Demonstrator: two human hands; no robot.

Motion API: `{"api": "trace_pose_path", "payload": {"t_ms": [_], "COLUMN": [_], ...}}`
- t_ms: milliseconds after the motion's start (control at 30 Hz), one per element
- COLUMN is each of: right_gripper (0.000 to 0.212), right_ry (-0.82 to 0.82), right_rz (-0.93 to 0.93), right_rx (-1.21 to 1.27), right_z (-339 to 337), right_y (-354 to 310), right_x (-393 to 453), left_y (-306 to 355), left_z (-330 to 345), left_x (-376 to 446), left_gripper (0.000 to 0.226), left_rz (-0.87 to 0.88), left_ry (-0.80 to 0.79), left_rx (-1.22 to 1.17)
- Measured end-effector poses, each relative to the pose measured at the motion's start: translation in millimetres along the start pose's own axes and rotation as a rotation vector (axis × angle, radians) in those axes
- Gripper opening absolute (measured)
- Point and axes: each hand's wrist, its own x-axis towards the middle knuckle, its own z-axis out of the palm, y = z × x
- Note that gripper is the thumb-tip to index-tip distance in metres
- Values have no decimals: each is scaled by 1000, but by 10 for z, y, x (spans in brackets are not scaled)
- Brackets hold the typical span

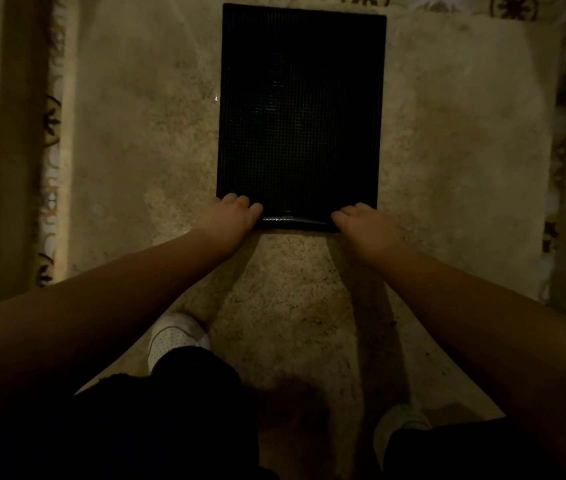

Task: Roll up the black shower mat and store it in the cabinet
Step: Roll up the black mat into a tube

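From the head camera the light is dim, so much of the lower picture sinks into shadow: the dark trousers are cut off by the bottom edge, and only the toe of a white perforated sneaker [177, 336] shows below the left forearm, with a second pale shoe [401, 426] barely readable under the right forearm.

The black rectangular grid-textured rubber shower mat [300, 109] lies flat on the mottled beige stone floor [143, 133], stretching away beyond both hands. Its near edge is curled up into a short glossy roll that shows between the two hands; the far corners are hard to separate from the gloom. No writing or brand can be read on it.

The left hand [231, 216] sits at the mat's near left corner, fingers bent over the curled edge and closed on it. The right hand [364, 225] does the same at the near right corner; its fingertips are hidden by the back of the hand.

Left of the left hand runs a patterned tile border [51, 168], blurred; more patterned tile sits past the mat's far end
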Motion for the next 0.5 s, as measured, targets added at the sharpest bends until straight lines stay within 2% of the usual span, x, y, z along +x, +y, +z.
{"api": "trace_pose_path", "payload": {"t_ms": [100,200,300,500], "right_gripper": [29,28,29,33], "right_ry": [-54,-167,-253,-228], "right_rz": [52,79,86,118], "right_rx": [79,159,229,295], "right_z": [-74,-189,-237,-261], "right_y": [39,84,89,151], "right_x": [56,163,242,323], "left_y": [-27,-96,-149,-275], "left_z": [-12,-34,-37,-147], "left_x": [32,45,17,163], "left_gripper": [25,22,30,33], "left_rz": [-11,10,32,10], "left_ry": [21,-31,-31,-119], "left_rx": [-21,-40,-68,-316]}}
